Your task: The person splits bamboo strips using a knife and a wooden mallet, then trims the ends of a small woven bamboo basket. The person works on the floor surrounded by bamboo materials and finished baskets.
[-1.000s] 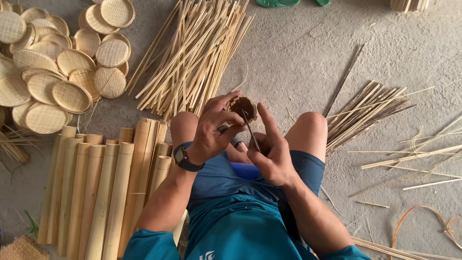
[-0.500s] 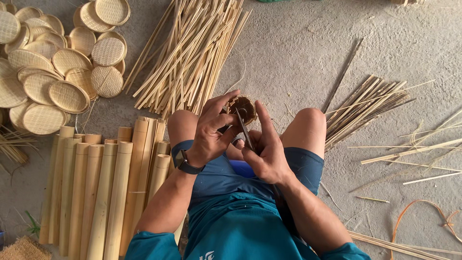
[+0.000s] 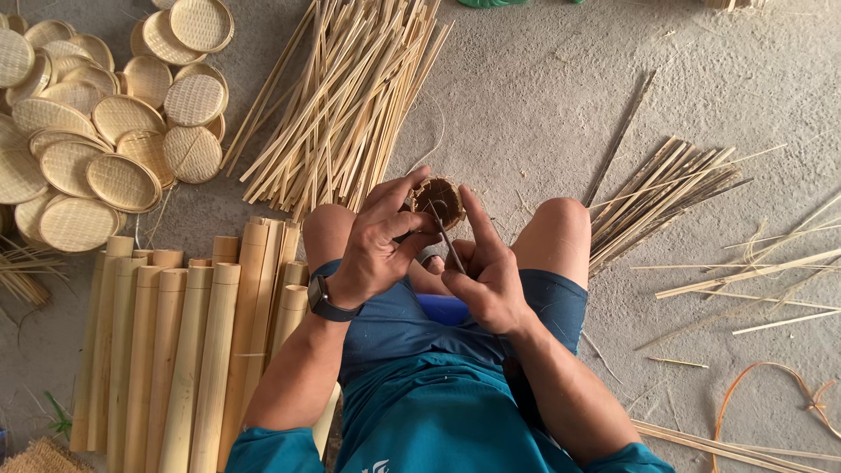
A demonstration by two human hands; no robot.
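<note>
I sit on a concrete floor with my knees apart. My left hand (image 3: pixel 381 241), with a dark watch at the wrist, grips a short round bamboo section (image 3: pixel 441 198) held end-on between my knees. My right hand (image 3: pixel 486 276) holds a thin metal blade (image 3: pixel 446 238), index finger stretched along it, with the tip resting against the bamboo's rim. Both hands meet just above my lap.
A row of thick bamboo tubes (image 3: pixel 175 333) lies by my left leg. Several round woven trays (image 3: pixel 105 114) are piled at top left. Split bamboo strips (image 3: pixel 346 96) lie ahead, a smaller bundle (image 3: pixel 666 193) and loose slivers to the right.
The hands and the bamboo section have barely shifted; the left fingers have adjusted slightly around the piece while the blade stays at its rim.
</note>
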